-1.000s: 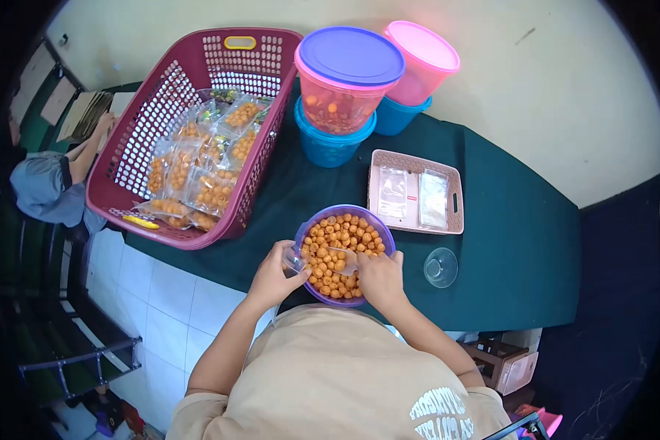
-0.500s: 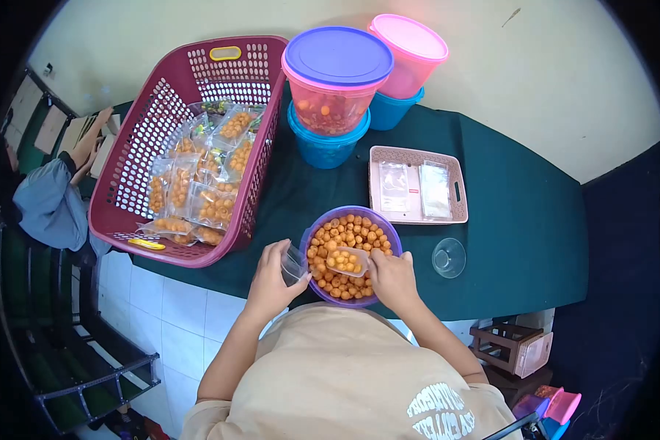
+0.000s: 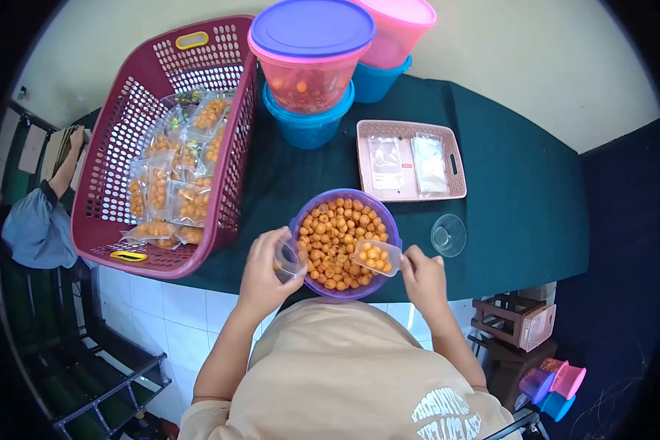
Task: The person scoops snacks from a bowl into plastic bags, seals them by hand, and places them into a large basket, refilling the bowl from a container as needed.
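Observation:
A purple bowl [image 3: 397, 233] full of round orange snack balls [image 3: 341, 227] stands at the table's front edge. My right hand [image 3: 425, 277] grips a clear scoop [image 3: 393, 265] by its right end; the scoop holds several balls and is over the bowl's right part. At the bowl's left side, my left hand [image 3: 266, 268] is closed around a clear plastic cup [image 3: 289, 258], which is tilted. Whether the cup holds anything is hard to tell.
A maroon basket [image 3: 231, 183] with filled snack bags is at the left. Stacked tubs [image 3: 312, 81] stand behind the bowl. A pink tray [image 3: 411, 192] holds clear packets; a clear cup [image 3: 449, 235] stands right. Another person [image 3: 40, 227] is at the far left.
My right hand and the loaded scoop have moved right, from the bowl's middle to its right side. The cup in my left hand has tilted differently. The whole view has shifted slightly.

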{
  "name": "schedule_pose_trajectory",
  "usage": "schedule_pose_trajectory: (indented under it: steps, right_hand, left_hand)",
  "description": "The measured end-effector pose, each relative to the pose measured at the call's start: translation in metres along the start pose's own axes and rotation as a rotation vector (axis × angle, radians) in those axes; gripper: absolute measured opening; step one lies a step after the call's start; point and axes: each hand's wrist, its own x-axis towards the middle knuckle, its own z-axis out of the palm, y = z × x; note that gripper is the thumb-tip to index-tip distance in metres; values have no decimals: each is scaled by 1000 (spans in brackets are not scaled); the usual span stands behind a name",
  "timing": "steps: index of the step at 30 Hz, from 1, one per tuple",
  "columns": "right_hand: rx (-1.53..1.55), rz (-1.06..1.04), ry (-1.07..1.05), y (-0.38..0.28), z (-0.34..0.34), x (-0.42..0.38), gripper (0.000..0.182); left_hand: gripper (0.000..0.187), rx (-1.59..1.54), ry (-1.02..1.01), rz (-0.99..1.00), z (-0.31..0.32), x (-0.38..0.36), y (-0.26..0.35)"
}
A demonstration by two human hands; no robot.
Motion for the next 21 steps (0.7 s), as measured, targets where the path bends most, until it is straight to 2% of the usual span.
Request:
schedule_pose_trajectory:
  steps: [3, 5, 9, 11, 13, 15, 17, 21]
  right_hand:
    - [-14, 32, -12, 11, -12, -3, 15]
    - [148, 69, -90, 18, -14, -3, 16]
    - [241, 60, -85, 27, -17, -2, 22]
    - [176, 94, -137, 28, -25, 1, 23]
    - [106, 125, -191, 31, -30, 3, 25]
    - [102, 144, -208, 35, -33, 7, 26]
    - [177, 107, -171, 43, -32, 9, 25]
    - [283, 24, -92, 31, -37, 9, 22]
  left_hand:
    - [69, -69, 79, 23, 12, -5, -5]
    - [69, -34, 62, 15, 16, -7, 3]
    - [69, 76, 5, 34, 25, -10, 23]
    - [69, 93, 12, 24, 32, -13, 27]
    - [70, -123, 105, -19, 41, -16, 26]
    - [69, -100, 97, -32, 41, -18, 32]
    - [69, -75, 87, -48, 38, -17, 38]
    - [68, 67, 22, 48, 32, -17, 41]
